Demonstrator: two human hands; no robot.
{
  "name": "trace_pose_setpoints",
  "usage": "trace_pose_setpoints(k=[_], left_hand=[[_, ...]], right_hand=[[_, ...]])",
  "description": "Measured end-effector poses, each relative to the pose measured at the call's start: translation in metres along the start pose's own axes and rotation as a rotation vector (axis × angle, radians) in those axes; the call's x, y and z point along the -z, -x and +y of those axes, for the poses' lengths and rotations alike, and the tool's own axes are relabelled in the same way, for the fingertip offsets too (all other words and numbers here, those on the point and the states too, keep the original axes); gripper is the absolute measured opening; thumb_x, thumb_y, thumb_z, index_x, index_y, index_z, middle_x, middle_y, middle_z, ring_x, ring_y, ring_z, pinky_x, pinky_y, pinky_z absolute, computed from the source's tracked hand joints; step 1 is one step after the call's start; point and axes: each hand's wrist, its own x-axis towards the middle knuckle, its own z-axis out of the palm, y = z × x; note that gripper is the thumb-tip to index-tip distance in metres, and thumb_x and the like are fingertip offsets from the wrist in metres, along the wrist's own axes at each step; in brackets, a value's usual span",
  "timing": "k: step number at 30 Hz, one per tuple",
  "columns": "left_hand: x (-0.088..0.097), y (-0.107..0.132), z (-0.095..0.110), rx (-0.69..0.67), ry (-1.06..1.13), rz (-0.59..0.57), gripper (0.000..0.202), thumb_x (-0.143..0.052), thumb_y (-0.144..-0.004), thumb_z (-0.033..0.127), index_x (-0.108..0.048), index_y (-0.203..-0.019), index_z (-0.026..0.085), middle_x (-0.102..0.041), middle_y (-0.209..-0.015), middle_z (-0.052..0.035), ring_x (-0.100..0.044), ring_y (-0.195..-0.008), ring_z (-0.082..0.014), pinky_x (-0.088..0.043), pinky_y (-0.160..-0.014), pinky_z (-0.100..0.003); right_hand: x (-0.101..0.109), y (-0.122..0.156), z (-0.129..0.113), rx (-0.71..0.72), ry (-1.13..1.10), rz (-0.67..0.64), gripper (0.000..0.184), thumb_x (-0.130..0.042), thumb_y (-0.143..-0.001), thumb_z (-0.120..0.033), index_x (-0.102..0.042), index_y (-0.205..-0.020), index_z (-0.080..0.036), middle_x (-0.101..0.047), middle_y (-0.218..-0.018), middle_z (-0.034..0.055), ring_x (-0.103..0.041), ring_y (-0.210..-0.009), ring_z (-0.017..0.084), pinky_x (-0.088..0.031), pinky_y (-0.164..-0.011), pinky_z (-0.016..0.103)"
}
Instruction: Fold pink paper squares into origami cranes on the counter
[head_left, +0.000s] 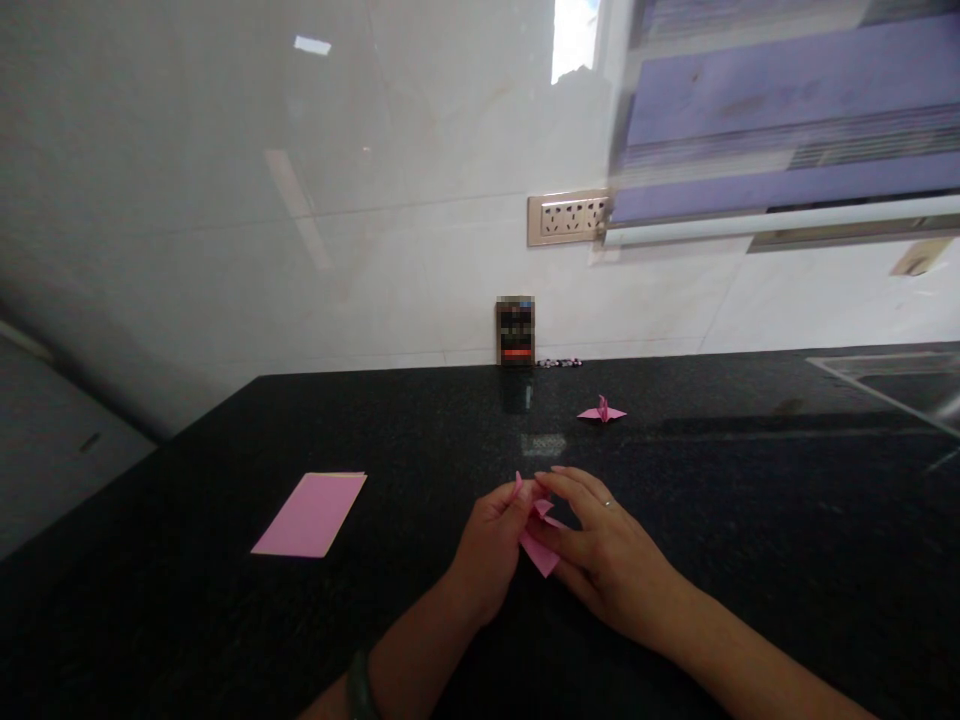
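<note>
Between my two hands is a partly folded piece of pink origami paper (541,556), with one narrow point sticking up and a wider flap hanging down. My left hand (491,545) pinches it from the left, thumb against the folds. From the right, my right hand (609,545), with a ring on one finger, closes its fingers on the same paper. The fingers hide part of the folds. Beyond the hands, a finished pink paper crane (603,411) stands on the black countertop (405,430) with its wings spread.
To the left lies a stack of pink paper sheets (311,515). A small dark box (516,331) leans at the wall beside a beaded strand (560,363). A wall socket (568,217) is above, a purple blind (780,110) at upper right, and a sink edge (885,400) at far right.
</note>
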Motion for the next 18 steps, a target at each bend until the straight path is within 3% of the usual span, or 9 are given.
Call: trace_pose_setpoints(k=[6, 13, 18], left_hand=[[0.0022, -0.0004, 0.0014, 0.005, 0.049, -0.03, 0.035, -0.044, -0.078, 0.038, -0.06, -0.097, 0.015, -0.061, -0.091, -0.0077, -0.054, -0.086, -0.0189, -0.037, -0.079, -0.031], [-0.0001, 0.0014, 0.004, 0.09, 0.112, -0.159, 0.034, -0.05, -0.075, 0.037, -0.06, -0.098, 0.013, -0.061, -0.086, -0.0074, -0.055, -0.081, -0.0165, -0.038, -0.08, -0.032], [-0.0007, 0.0031, 0.0068, 0.09, 0.081, -0.143, 0.031, -0.059, -0.069, 0.033, -0.063, -0.093, 0.013, -0.062, -0.079, -0.0053, -0.055, -0.076, -0.0159, -0.039, -0.075, -0.029]], right_hand=[[-0.0038, -0.0002, 0.0008, -0.047, 0.014, 0.03, 0.031, -0.054, -0.072, -0.016, -0.057, -0.103, -0.022, -0.044, -0.119, 0.0111, -0.035, -0.114, 0.028, -0.038, -0.087, 0.048], [-0.0055, -0.0006, 0.0024, -0.114, -0.11, 0.085, 0.019, -0.048, -0.073, -0.011, -0.059, -0.088, -0.017, -0.046, -0.113, 0.0126, -0.039, -0.109, 0.026, -0.038, -0.087, 0.046], [-0.0037, 0.0006, 0.0024, -0.115, -0.136, 0.095, 0.019, -0.049, -0.071, -0.01, -0.061, -0.084, -0.018, -0.045, -0.113, 0.0111, -0.039, -0.109, 0.026, -0.038, -0.086, 0.045]])
